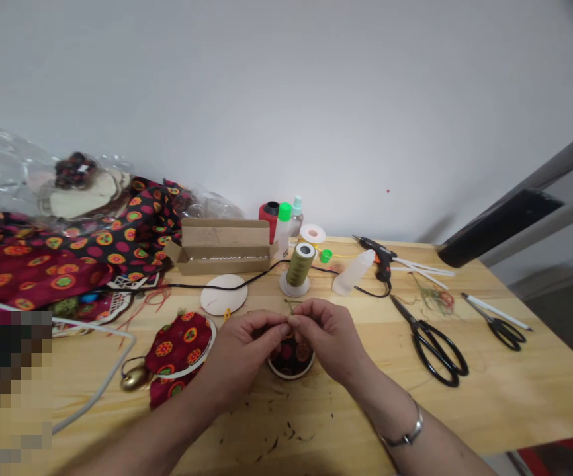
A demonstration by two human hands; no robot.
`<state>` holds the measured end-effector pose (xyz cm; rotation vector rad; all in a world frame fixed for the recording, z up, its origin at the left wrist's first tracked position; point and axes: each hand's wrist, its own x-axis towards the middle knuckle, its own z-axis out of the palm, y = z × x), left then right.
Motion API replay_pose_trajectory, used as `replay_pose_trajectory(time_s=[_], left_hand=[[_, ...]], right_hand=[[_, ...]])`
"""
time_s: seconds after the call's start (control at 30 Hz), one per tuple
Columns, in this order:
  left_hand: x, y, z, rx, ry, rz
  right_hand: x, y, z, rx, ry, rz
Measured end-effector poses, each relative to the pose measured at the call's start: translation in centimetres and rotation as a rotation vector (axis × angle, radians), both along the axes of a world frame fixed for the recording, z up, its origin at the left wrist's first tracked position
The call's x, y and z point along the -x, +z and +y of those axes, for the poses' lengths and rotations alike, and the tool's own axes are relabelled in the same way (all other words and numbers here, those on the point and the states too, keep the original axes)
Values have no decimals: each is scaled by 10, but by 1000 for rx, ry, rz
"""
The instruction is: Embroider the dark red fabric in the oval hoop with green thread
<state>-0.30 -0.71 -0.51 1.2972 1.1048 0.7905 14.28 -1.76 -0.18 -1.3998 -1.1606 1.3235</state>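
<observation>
A round piece covered in dark patterned fabric point(290, 360), with a pale rim, lies on the table below my fingers. My left hand point(259, 334) and my right hand point(323, 327) meet above its far edge, thumbs and forefingers pinched together. A short green cord point(289, 305) sticks up from between the fingertips; its lower part is hidden. Just beyond stands a spool of olive green thread point(300, 266) on a pale base. To the left lie red patterned round pieces point(180, 344) with pale rims and a brass bell point(134, 378).
Large black scissors point(433, 347), smaller scissors point(502, 330) and a glue gun point(378, 254) lie to the right. A white bottle point(353, 272) leans behind my right hand. An open cardboard box point(221, 254) and patterned cloth point(137, 228) occupy the back left. A black cable point(207, 286) crosses the table.
</observation>
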Motion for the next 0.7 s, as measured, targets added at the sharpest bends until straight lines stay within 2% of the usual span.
replay_pose_trajectory(time_s=[0.3, 0.43, 0.7], left_hand=[[0, -7, 3, 287, 8, -309], [0, -10, 3, 307, -21, -347], [-1, -7, 1, 300, 18, -379]], right_hand=[[0, 0, 1, -4, -18, 27], [0, 1, 0, 35, -26, 112], [3, -1, -1, 55, -51, 201]])
